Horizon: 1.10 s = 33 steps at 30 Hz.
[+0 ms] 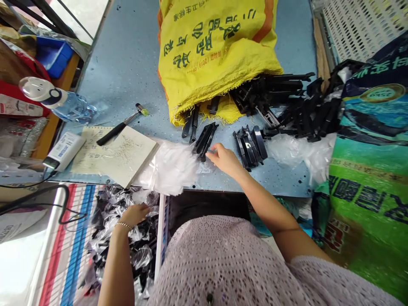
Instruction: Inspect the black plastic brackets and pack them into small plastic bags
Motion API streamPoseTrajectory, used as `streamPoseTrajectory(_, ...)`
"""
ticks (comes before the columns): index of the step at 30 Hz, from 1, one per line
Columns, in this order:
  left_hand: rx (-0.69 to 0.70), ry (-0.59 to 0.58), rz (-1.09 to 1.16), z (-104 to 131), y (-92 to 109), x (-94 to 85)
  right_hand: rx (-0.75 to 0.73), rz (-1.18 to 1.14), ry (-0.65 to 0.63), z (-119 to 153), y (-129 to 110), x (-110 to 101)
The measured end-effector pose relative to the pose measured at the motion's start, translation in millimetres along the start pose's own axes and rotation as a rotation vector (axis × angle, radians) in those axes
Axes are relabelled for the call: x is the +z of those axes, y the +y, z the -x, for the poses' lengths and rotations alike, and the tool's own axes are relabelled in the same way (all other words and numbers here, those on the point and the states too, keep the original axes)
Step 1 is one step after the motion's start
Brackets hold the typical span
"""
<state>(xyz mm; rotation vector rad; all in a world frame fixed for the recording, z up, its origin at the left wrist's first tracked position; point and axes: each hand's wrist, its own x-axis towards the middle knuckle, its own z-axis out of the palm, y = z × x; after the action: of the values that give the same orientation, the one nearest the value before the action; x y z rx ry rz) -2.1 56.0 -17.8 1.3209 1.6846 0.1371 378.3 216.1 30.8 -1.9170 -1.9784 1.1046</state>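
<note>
Parts [205, 141] — at right hand's [225, 160] fingertips; left hand [136, 213] — well apart.

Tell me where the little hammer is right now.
In the head view, the hammer lies on the left side of the blue table, its dark handle resting across the notepad and its head pointing toward the yellow sack.

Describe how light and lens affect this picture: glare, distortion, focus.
Head view: the lower left corner is washed out nearly white; clear wrapping in the crate glints; wide-angle distortion seems to stretch the green sack at the right edge; the large lettering on the yellow sack reads fairly crisp.
</note>
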Motion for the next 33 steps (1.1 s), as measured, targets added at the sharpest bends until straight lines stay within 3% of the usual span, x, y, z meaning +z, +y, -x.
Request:
streamPoseTrajectory(2,0.164,-0.078,0.101,-4.9,51.7,11.8,0.014,0.096,0.066,-8.2,-7.5,7.2)
streamPoseTrajectory(3,0.309,-0.082,0.173,-11.0,81.5,23.7,0.017,0.123,0.089,-12.0,-11.2,10.9)
streamPoseTrajectory(5,0.598,0.045,0.152,-31.0,139.0,54.2,0.015,0.134,0.106,-17.5,-16.9,15.6)
streamPoseTrajectory(7,0.626,0.299,-0.051,-56.7,180.6,83.9,0.005,0.123,0.089,-19.9,-19.5,15.3)
streamPoseTrajectory(9,0.575,0.421,-0.230,-79.1,198.7,102.7,0.002,0.118,0.074,-20.2,-20.2,11.5)
streamPoseTrajectory(13,0.551,0.419,-0.236,-97.7,188.9,102.4,0.022,0.122,0.120,-24.7,-21.3,3.7)
streamPoseTrajectory(18,0.417,0.273,0.289,-100.7,179.7,81.1,0.076,0.038,0.168,-47.9,-1.3,-13.6)
streamPoseTrajectory(20,0.328,0.234,0.505,-102.9,181.3,76.6,0.126,-0.138,0.206,-54.0,18.5,-24.5)
streamPoseTrajectory(22,0.286,0.222,0.657,-104.8,182.5,74.0,0.133,-0.480,0.176,-49.8,38.9,-33.7)
streamPoseTrajectory(25,0.339,0.282,0.704,-106.1,182.8,72.4,0.008,-1.019,0.014,-18.7,58.6,-37.7)
streamPoseTrajectory(27,0.436,0.348,0.588,-106.9,183.3,72.6,-0.058,-1.217,-0.140,12.5,62.4,-31.8)
streamPoseTrajectory(31,0.602,0.461,0.365,-107.3,187.7,73.4,0.075,-1.298,-0.524,61.0,61.9,-5.4)
streamPoseTrajectory(33,0.672,0.516,0.267,-103.4,190.8,72.8,0.150,-1.280,-0.576,67.6,63.1,7.7)
